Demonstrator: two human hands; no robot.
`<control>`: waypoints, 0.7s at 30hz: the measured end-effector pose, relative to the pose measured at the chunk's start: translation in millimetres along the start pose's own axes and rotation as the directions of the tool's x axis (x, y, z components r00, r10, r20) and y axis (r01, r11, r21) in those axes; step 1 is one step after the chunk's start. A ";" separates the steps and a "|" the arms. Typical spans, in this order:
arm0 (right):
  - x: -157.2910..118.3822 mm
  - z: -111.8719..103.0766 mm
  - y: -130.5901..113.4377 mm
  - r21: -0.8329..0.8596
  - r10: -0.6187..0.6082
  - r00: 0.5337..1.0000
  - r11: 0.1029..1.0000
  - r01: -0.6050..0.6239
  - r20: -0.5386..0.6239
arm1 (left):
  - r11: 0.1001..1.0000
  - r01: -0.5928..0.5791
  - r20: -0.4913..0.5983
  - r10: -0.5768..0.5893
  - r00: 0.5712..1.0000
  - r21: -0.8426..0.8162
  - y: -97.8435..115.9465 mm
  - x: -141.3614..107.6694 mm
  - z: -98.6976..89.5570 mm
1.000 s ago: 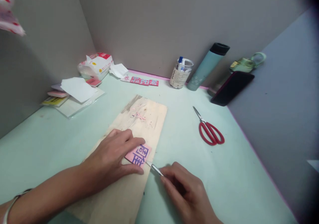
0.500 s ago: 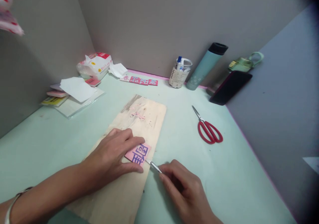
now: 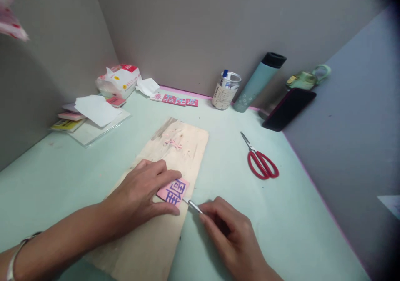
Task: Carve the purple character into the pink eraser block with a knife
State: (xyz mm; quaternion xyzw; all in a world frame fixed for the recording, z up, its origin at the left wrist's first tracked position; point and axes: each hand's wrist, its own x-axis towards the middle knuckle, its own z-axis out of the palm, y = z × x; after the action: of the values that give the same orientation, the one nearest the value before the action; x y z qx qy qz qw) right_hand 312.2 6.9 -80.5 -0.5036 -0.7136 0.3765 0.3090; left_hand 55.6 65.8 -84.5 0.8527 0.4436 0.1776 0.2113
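A pink square block (image 3: 173,192) with a purple character drawn on it lies on a wooden board (image 3: 156,239). My left hand (image 3: 146,189) grips the block between thumb and fingers, pressing it to the board. Held like a pen in my right hand (image 3: 229,231) is a slim metal carving knife (image 3: 194,206). Its tip meets the right edge of the block, at the purple strokes. Small pink shavings (image 3: 173,143) are scattered on the far part of the board.
Red-handled scissors (image 3: 263,164) lie right of the board. Behind stand a pen jar (image 3: 223,98), a teal bottle (image 3: 259,83) and a propped phone (image 3: 289,109). Several carved pink blocks (image 3: 179,100) line the back. Tissues (image 3: 120,81) and papers (image 3: 96,110) sit at the left.
The knife tip and my right hand have shifted very slightly up along the block's right edge. My left hand still holds the block in the same place.
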 end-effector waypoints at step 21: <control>4.3 -2.6 3.9 -0.024 -0.067 0.998 0.997 0.067 0.010 | 1.000 -0.007 -0.025 0.007 1.000 0.012 0.3 -0.5 2.1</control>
State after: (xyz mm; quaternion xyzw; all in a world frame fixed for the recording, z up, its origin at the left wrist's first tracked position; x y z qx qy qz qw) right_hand 314.9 12.4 -82.2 -0.4811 -0.7362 0.3596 0.3119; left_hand 56.6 64.8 -86.2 0.8532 0.4442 0.1864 0.1998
